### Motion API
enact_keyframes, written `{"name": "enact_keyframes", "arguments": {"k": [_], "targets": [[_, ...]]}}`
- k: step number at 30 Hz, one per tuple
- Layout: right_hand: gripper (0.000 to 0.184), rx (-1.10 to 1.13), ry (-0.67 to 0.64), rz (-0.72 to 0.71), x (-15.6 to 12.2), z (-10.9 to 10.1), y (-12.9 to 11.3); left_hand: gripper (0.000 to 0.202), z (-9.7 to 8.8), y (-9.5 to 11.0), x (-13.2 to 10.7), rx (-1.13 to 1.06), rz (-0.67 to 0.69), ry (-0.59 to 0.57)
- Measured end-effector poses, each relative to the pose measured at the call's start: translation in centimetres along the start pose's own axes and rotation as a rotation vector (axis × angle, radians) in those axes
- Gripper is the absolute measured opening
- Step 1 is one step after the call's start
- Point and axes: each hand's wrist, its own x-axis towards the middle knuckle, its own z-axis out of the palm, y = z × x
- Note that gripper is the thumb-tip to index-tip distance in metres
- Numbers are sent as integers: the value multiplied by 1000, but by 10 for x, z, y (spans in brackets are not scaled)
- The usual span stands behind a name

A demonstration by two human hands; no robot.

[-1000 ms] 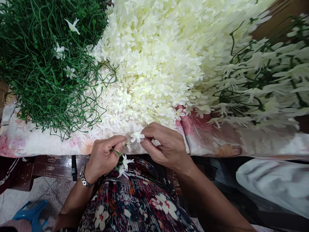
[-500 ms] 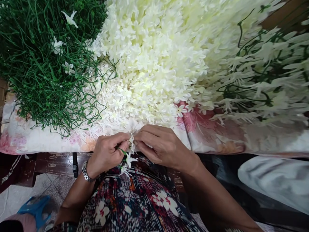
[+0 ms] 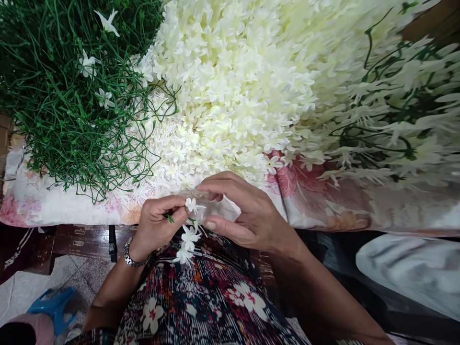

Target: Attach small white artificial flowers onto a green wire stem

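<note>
My left hand (image 3: 161, 223), with a metal watch on its wrist, pinches a green stem bearing several small white artificial flowers (image 3: 189, 238). One white blossom sits right at the fingertips and the others hang below, over my lap. To the right of it, my right hand (image 3: 244, 208) is open, thumb and fingers parted in a wide curve, with nothing visible between them. Just beyond both hands lies a big heap of loose cream-white flower heads (image 3: 230, 91). Thin white stamen-like pieces (image 3: 158, 139) lie at the heap's left side.
Green plastic stems (image 3: 79, 105) form a tangled pile at the left. Flower sprays with stems (image 3: 402, 129) lie at the right. A floral cloth (image 3: 68, 206) covers the table edge. A blue stool (image 3: 53, 304) stands on the floor, and a whitish bundle (image 3: 406, 273) is at the lower right.
My right hand has opened and drawn back from the flower it was pinching against the left hand. The left hand keeps hold of the stem, its top blossom now showing spread petals.
</note>
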Motion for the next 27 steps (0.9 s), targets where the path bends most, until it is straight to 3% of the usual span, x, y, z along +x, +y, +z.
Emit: {"name": "enact_keyframes", "arguments": {"k": [2,6,11,17,21,24,27], "targets": [[32,21,-35,4,2,1,1,9,1,-1,0,-11,3,24],[10,22,-30,6,2,5,3,6,5,-2,-1,-22,-4,-6],[7,-68,-42,3,-2,7,4,7,6,-2,-1,9,-81,-64],[6,-22,150,93,-5,1,2,16,1,4,-1,-65,-166,-116],[6,153,122,-31,0,-5,-8,13,0,8,3,40,-178,-191],[7,125,8,-168,6,-5,-14,11,2,11,7,146,-102,-240],[9,67,-43,-219,8,-2,-13,12,4,14,9,148,-51,-274]]}}
